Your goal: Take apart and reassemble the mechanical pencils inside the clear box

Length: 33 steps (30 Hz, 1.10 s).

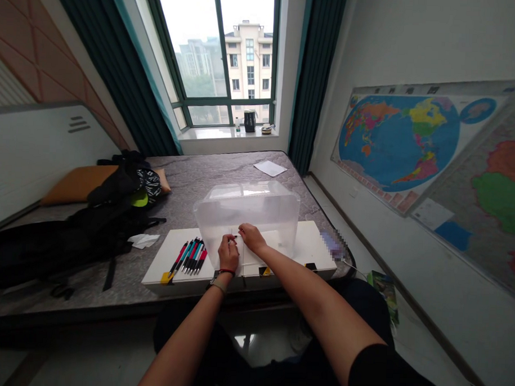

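Note:
A clear plastic box [277, 216] stands on a white board-like surface, and both my hands are at its near side. My left hand [229, 253] is closed, fingers curled, with a red band and a watch at the wrist. Close beside it, slightly farther right, my right hand [251, 238] is closed in a pinch. A small, thin, dark piece shows between the fingertips, too small to name. To the left of the box, several pens [190, 257] with red, teal and black barrels lie side by side on the white surface [164, 254].
Left on the mattress [194, 177] lie a black bag [91, 226], an orange cushion [76, 184] and a crumpled tissue [144, 241]. A white sheet [270, 168] lies behind the box. A blurred-out item [334, 244] sits at the right edge, with a cable [356, 267] near it.

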### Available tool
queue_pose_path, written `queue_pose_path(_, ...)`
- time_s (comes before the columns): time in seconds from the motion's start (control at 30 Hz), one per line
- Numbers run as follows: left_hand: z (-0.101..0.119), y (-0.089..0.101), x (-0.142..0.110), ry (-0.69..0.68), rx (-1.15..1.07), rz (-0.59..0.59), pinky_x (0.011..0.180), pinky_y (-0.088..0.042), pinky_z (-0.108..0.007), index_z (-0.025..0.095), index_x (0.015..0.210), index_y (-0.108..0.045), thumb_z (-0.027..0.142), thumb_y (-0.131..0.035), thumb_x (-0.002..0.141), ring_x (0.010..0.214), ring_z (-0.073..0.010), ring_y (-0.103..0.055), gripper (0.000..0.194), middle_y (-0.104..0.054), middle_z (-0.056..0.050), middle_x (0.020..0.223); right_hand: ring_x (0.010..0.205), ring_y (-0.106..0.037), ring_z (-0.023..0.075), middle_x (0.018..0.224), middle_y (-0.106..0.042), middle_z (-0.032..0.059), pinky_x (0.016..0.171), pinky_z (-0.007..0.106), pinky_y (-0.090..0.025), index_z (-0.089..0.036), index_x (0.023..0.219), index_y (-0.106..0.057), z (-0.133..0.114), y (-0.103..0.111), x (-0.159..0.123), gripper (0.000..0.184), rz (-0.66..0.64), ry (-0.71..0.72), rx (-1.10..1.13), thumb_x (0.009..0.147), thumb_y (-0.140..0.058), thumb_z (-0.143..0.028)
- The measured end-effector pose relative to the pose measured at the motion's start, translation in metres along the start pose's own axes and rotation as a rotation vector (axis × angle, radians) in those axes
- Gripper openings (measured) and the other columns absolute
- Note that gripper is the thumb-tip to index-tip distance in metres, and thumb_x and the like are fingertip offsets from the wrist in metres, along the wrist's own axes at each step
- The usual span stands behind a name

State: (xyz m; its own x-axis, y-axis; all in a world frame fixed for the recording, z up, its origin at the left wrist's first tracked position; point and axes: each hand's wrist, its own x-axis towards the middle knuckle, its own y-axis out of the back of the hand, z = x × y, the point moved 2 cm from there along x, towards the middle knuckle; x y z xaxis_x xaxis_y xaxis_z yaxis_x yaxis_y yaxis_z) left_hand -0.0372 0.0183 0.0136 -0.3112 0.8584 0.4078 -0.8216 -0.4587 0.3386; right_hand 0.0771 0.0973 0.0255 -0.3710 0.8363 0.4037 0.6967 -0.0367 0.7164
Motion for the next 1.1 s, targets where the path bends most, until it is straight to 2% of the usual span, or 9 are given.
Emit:
queue_pose_path(0.1, 0.001, -0.002, 0.001, -0.034, 0.022, -0.043, 0.062, -0.045, -0.026, 0.022, 0.095, -0.055, 0.018, -0.041, 0.083, 0.058, -0.0138, -0.056, 0.019, -0.061, 0.001, 0.073, 0.079, -0.063, 0.0161, 0.083, -0.068, 0.0053, 0.079, 0.027, -0.047, -0.017, 0.086, -0.064, 0.007, 0.007, -0.020, 0.011, 0.117, -0.093, 0.116, 0.087, -0.053, -0.017)
queue_pose_path(0.2, 0.005, -0.004, 0.001, -0.092, 0.074, -0.083, 0.064, -0.046, -0.026, 0.021, 0.098, -0.058, 0.019, -0.050, 0.078, 0.063, -0.0142, -0.058, 0.022, -0.063, -0.001, 0.080, 0.064, -0.064, 0.0139, 0.073, -0.067, 0.0022, 0.068, 0.026, -0.050, -0.018, 0.083, -0.062, 0.015, 0.017, -0.038, 0.009, 0.176, -0.246, 0.287, 0.085, -0.055, -0.023)
queue_pose_path(0.33, 0.006, -0.010, 0.001, -0.133, 0.098, -0.115, 0.064, -0.047, -0.026, 0.020, 0.108, -0.059, 0.022, -0.055, 0.078, 0.059, -0.0121, -0.055, 0.031, -0.063, -0.001, 0.081, 0.052, -0.063, 0.0126, 0.070, -0.068, 0.0033, 0.050, 0.022, -0.050, -0.017, 0.083, -0.060, 0.026, 0.023, -0.051, 0.019, 0.146, -0.461, 0.608, 0.085, -0.055, -0.035)
queue_pose_path(0.43, 0.002, -0.013, 0.001, -0.142, 0.120, -0.126, 0.064, -0.047, -0.026, 0.020, 0.116, -0.058, 0.026, -0.058, 0.079, 0.056, -0.0106, -0.052, 0.037, -0.065, -0.002, 0.085, 0.051, -0.062, 0.0116, 0.067, -0.068, 0.0045, 0.046, 0.020, -0.049, -0.015, 0.079, -0.061, 0.030, 0.025, -0.054, 0.030, 0.109, -0.499, 0.772, 0.086, -0.054, -0.044)
queue_pose_path(0.5, 0.000, -0.015, 0.001, -0.136, 0.137, -0.139, 0.064, -0.047, -0.026, 0.020, 0.118, -0.059, 0.028, -0.056, 0.081, 0.056, -0.0110, -0.053, 0.037, -0.067, -0.003, 0.087, 0.049, -0.061, 0.0105, 0.066, -0.067, 0.0045, 0.045, 0.019, -0.048, -0.015, 0.077, -0.061, 0.032, 0.025, -0.055, 0.031, 0.102, -0.503, 0.828, 0.085, -0.055, -0.044)
queue_pose_path(0.73, 0.001, -0.016, 0.001, -0.091, 0.129, -0.180, 0.068, -0.048, -0.027, 0.021, 0.108, -0.064, 0.036, -0.049, 0.089, 0.068, -0.0154, -0.063, 0.028, -0.070, -0.003, 0.080, 0.050, -0.060, 0.0088, 0.068, -0.068, 0.0036, 0.047, 0.018, -0.049, -0.015, 0.080, -0.064, 0.036, 0.021, -0.057, 0.021, 0.088, -0.528, 0.793, 0.084, -0.055, -0.033)
queue_pose_path(1.1, 0.003, -0.016, 0.000, -0.097, 0.154, -0.159, 0.068, -0.047, -0.027, 0.020, 0.109, -0.062, 0.036, -0.043, 0.092, 0.066, -0.0153, -0.062, 0.029, -0.069, -0.003, 0.079, 0.054, -0.063, 0.0096, 0.069, -0.069, 0.0027, 0.052, 0.018, -0.049, -0.016, 0.081, -0.064, 0.038, 0.017, -0.059, 0.020, 0.053, -0.485, 0.582, 0.086, -0.052, -0.031)
